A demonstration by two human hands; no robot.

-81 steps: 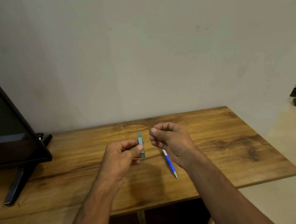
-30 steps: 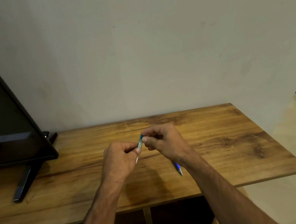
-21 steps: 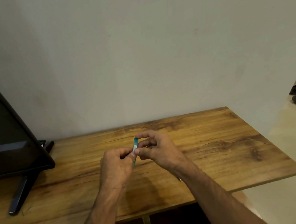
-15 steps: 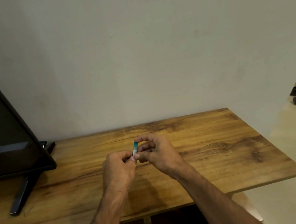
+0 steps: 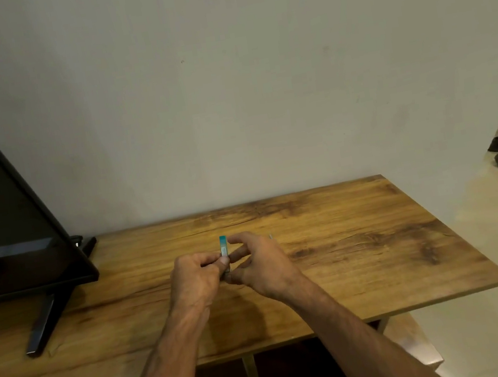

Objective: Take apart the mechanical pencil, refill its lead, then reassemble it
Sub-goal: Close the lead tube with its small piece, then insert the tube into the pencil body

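While upright, case point(image 5: 223, 246) above L grip point(image 5: 194, 282)

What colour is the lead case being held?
The lead case is teal with a pale label; head view.

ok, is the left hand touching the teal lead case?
Touching. The head view shows the left hand pinching the lead case, with its thumb pressed over the case's lower part.

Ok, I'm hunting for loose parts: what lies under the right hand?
Around the right hand only the wooden table and shadow show; a tiny pale tip peeks out beyond it. Anything directly beneath is covered.
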